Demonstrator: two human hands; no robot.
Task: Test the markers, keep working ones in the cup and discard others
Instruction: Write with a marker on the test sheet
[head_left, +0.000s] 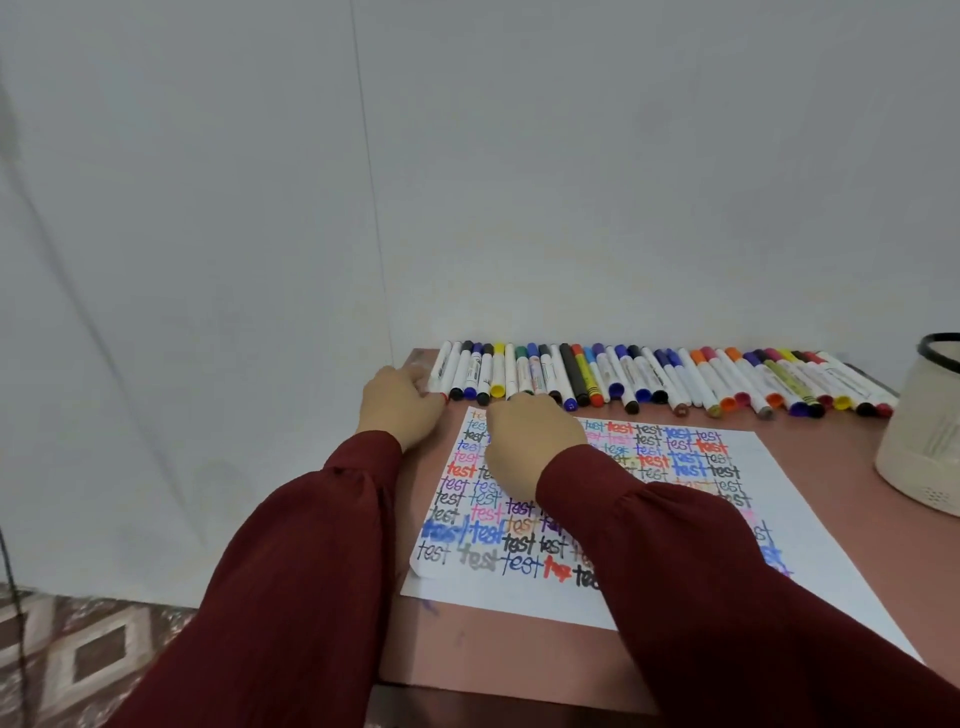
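The markers line the bench's back edge against the wall, with the cup far right. The left hand meets the leftmost marker at the bench corner, its fingers blurred and grip unclear. The right hand hides its fingers, over paper covered in "test".

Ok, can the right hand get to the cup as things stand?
Probably yes. The right hand sits over the test sheet near the left end of the marker row; the cup stands far right on the table, partly cut off. Only flat paper and bare table lie between.
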